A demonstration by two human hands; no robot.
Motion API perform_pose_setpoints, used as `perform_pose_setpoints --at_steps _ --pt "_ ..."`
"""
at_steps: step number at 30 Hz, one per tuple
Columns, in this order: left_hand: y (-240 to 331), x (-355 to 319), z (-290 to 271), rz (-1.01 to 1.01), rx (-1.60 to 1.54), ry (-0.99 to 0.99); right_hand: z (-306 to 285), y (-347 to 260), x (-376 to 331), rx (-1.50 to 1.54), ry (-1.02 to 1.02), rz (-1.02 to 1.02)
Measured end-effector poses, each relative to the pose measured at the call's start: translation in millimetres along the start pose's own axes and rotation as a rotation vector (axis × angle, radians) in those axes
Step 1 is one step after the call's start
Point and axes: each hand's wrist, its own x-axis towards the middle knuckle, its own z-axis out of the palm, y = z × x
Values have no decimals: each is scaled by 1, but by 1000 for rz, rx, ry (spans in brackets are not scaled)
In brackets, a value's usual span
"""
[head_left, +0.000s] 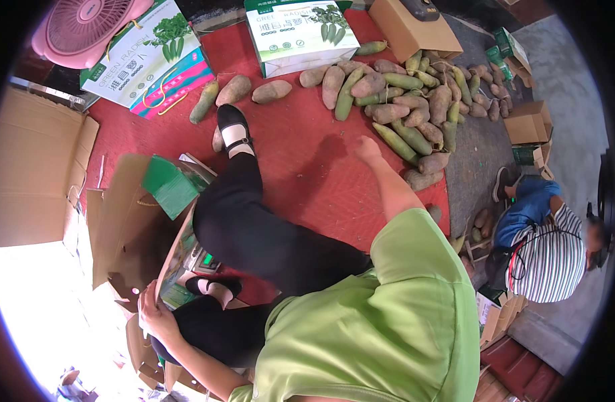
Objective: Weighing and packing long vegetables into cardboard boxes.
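Observation:
At lower left, my left hand (157, 315) grips the raised edge of an open cardboard carton (125, 224), its fingers wrapped round the flap. Between the carton and my legs sits a small scale with a green display (207, 260), partly hidden by the flap. My right arm stretches forward over the red mat, and my right hand (369, 151) is just left of a pile of green radishes (404, 137), apart from them. Its fingers are turned away from view. Many of the radishes are coated with brown soil.
Beyond the mat (300, 181) stand a white-and-green printed carton (300, 40), another such carton (136, 63) and a pink fan (86, 27). Three loose radishes (272, 92) lie near my foot. An open brown box (418, 30) stands behind the pile. A person in a striped shirt (548, 258) crouches at right.

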Motion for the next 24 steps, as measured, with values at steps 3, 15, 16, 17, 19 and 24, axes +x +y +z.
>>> perform_pose_setpoints --at_steps 3,15,16,17,19,24 --pt "4 5 -1 25 -35 -21 -2 59 18 35 -21 143" --pt "7 6 -6 -17 -115 -84 -2 100 84 -29 125 118" --pt "10 8 -8 -32 -101 -94 -8 91 86 44 -20 292" --pt "9 7 -9 -53 -87 -90 -13 81 87 111 -167 466" --pt "9 8 -9 -83 -102 -126 -26 82 88 152 -241 496" --pt "12 12 -12 -148 -115 -144 -31 65 81 237 -293 567"
